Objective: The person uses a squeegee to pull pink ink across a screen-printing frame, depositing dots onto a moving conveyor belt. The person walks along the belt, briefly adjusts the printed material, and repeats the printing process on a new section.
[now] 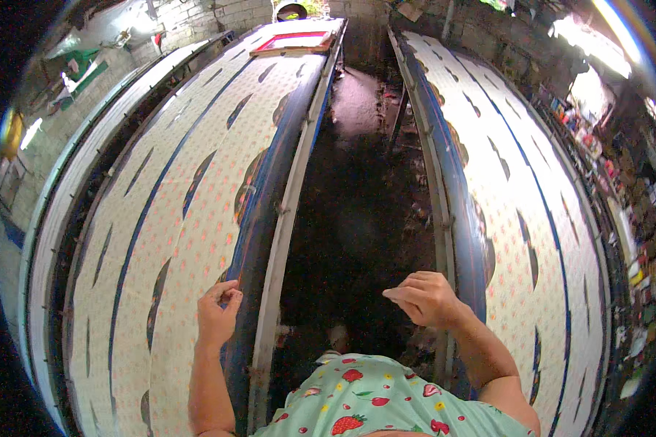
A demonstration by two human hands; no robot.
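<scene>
My left hand point(219, 315) is over the near right edge of the left long table, close to the pale cloth point(197, 240) with small reddish-orange motifs. Its thumb and fingertips are pinched together; what they hold, if anything, is too small to tell. Out over the dark aisle, beside the right table's edge, my right hand point(428, 298) is closed with its fingertips pressed together and pointing left. Whatever might be between them cannot be made out. Cut-out gaps with curved edges run along the cloth, showing the dark tabletop. A similar patterned cloth point(506, 240) covers the right table.
Metal rails point(285, 240) edge the tables on both sides of the dark aisle point(353, 218). A red-and-wood printing frame point(293, 44) lies at the left table's far end. Another long table point(58, 211) stands farther left. Clutter point(598, 153) lines the right wall.
</scene>
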